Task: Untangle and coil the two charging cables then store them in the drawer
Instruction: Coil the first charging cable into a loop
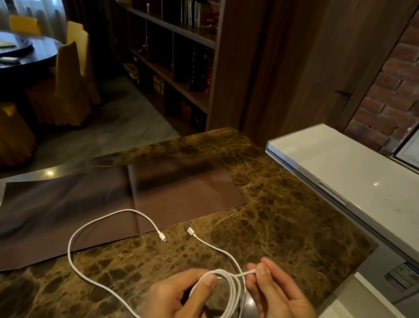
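Observation:
My left hand (172, 305) grips a coil of white charging cable (226, 300) of several loops, held just above the brown marble counter (289, 222). My right hand (285, 310) pinches a white connector end (249, 273) at the top of that coil. A loose white cable (79, 231) curves across the counter to the left and ends in a plug (163, 237). Another plug (190, 230) lies close by, its cord running back toward the coil. I cannot tell where one cable ends and the other begins. No drawer is in view.
Brown placemats (185, 182) lie on the counter beyond the cables. A white appliance lid (365, 179) sits at the right. A dark bookshelf (172, 41) stands behind, and a round table (10, 47) with yellow-covered chairs is at the far left.

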Demonstrator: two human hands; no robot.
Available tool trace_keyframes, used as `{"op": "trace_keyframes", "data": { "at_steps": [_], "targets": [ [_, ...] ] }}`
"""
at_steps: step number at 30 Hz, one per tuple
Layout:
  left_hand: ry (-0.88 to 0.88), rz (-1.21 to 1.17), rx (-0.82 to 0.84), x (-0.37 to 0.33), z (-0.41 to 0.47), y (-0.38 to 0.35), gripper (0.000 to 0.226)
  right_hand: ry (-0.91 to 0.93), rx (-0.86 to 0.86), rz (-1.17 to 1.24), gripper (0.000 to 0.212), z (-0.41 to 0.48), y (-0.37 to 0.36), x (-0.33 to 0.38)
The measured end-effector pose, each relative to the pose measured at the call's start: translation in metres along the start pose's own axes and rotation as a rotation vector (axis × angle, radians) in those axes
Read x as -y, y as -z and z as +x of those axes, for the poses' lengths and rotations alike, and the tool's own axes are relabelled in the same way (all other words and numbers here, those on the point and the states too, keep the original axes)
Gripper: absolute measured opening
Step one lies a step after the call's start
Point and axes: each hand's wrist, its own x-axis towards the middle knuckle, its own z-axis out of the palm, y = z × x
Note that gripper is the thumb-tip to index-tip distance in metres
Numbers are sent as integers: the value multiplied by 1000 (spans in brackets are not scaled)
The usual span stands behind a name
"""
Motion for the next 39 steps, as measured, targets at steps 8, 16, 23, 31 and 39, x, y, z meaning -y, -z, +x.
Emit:
{"op": "trace_keyframes", "data": {
  "at_steps": [8, 16, 23, 31, 39],
  "targets": [
    [181, -157, 12, -5, 0, 9, 25, -41, 232, -191, 20, -3, -12, -9],
    [190, -94, -28, 2, 3, 37, 28, 52, 209, -183, 17, 8, -23, -15],
    [280, -96, -261, 15, -2, 60, 24, 1, 425, -290, 29, -4, -53, -34],
    [364, -308, -273, 28, -21, 112, 39, -4, 677, -547, 50, -27, -96, -66],
    [382, -62, -475, 66, -49, 185, 49, 63, 860, -761, 46, -41, -152, -139]
  ]
}}
